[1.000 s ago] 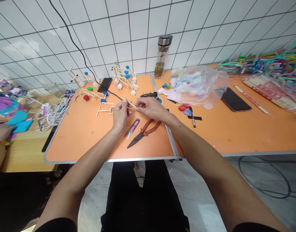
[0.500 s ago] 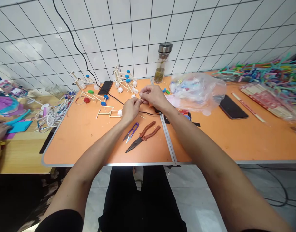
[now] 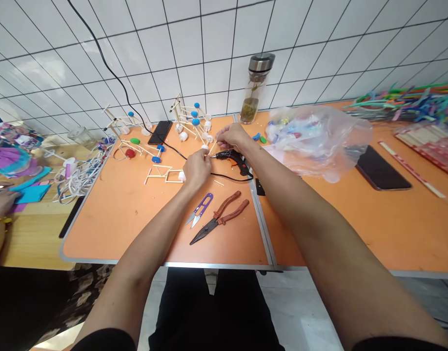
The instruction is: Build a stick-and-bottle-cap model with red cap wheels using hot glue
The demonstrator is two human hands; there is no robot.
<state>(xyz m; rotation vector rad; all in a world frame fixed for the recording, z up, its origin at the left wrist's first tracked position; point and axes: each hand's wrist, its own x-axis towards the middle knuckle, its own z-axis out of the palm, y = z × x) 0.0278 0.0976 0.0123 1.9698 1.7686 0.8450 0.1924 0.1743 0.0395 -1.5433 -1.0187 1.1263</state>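
My right hand (image 3: 234, 137) is closed in a pinch on a thin wooden stick (image 3: 213, 147), which slants down toward the glue gun's tip. The black glue gun (image 3: 229, 156) lies on the table under my right hand, its nozzle pointing left at my left fingertips. My left hand (image 3: 197, 166) is closed beside the nozzle; what its fingers hold is hidden. A white round cap (image 3: 204, 148) shows just behind the left fingers; I cannot tell whether they touch it. Left of that hand lies a small stick frame (image 3: 166, 172) with a white wheel.
Purple thread snips (image 3: 201, 209) and brown-handled pliers (image 3: 221, 217) lie in front. Stick models (image 3: 189, 119) with blue and white wheels stand behind, near a phone (image 3: 160, 132). A glass bottle (image 3: 251, 100) and plastic bag (image 3: 315, 139) are at right. A co-worker's hand (image 3: 2, 200) is far left.
My right hand has lifted a little and now shows the stick between its fingers. The glue gun has come into clearer view below it. The whole view has shifted slightly.
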